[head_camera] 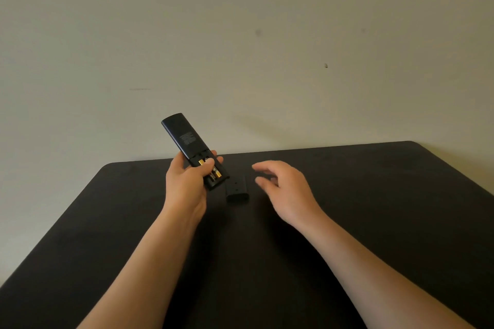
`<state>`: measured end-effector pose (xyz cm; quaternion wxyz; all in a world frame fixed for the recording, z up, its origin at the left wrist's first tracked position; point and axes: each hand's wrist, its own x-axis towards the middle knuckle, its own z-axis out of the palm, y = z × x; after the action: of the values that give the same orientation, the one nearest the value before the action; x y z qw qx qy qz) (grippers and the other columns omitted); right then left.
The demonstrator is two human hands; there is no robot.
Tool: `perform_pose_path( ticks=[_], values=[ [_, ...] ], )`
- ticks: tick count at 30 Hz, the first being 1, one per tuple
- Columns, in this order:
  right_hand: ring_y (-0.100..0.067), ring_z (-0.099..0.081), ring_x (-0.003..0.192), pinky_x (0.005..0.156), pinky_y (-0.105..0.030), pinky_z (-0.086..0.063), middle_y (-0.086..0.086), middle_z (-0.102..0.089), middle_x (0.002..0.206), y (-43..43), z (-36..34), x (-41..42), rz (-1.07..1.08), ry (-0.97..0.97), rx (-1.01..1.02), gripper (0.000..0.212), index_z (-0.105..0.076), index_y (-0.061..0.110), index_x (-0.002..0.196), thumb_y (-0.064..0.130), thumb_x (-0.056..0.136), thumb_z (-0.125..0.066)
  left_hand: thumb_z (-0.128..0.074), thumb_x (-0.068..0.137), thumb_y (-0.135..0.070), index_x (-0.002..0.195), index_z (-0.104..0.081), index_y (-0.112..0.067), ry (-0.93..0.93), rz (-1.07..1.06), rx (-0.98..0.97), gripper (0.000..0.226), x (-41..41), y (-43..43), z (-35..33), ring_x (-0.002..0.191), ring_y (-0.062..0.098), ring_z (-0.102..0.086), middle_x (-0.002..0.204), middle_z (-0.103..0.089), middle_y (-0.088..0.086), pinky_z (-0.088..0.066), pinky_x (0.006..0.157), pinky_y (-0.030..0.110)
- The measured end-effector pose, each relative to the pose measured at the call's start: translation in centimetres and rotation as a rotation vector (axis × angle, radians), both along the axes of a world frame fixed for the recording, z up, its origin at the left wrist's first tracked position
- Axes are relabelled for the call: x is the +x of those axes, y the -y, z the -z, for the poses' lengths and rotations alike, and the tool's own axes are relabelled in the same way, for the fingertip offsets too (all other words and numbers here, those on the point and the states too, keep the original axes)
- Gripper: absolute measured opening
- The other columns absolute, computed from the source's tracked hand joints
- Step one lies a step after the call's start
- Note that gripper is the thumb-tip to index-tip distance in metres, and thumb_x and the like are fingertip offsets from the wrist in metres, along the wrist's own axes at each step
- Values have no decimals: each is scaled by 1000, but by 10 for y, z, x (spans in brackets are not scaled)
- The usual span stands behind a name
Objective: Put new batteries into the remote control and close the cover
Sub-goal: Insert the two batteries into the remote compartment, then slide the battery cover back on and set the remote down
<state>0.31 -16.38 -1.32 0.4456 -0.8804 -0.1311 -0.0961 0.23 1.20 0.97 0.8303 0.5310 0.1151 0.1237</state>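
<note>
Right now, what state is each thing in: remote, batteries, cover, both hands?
remote control: held off the table, back up, battery bay open
batteries: two seated in the bay, partly hidden by the thumb
cover: off, lying on the table beside the remote
left hand: grip closed around the remote
right hand: open, empty, just right of the cover
</note>
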Motion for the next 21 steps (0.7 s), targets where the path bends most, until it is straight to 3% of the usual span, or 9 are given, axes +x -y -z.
perform_pose_path(
  ticks=[4,8,14,21],
  values=[
    [-15,-40,139,114,-30,-31,2,-49,148,-9,7,-1,-141,-7,-193,43,-54,20,138,16,96,-58,-51,93,12,119,-56,-18,-2,4,19,40,-1,2,1,92,20,-73,108,-70,11,-57,71,34],
    [-14,-36,143,115,-31,-28,4,-48,150,-17,12,0,-216,-12,-303,45,-51,22,141,15,97,-57,-51,93,11,117,-55,-20,1,9,30,40,-2,2,0,90,19,-73,109,-70,10,-57,73,33],
    [-16,-50,132,108,-32,-40,3,-59,140,-18,11,-2,-190,-4,-359,40,-58,24,134,17,95,-60,-51,93,11,117,-55,-20,-4,12,20,39,-2,2,-1,87,17,-74,110,-70,9,-56,66,31],
    [-15,-65,107,91,-26,-51,1,-71,116,-16,4,-4,-163,22,-326,28,-70,20,119,14,92,-64,-51,93,12,137,-50,-13,-13,5,11,50,-1,2,1,94,21,-73,112,-70,11,-57,71,35]
  ],
)
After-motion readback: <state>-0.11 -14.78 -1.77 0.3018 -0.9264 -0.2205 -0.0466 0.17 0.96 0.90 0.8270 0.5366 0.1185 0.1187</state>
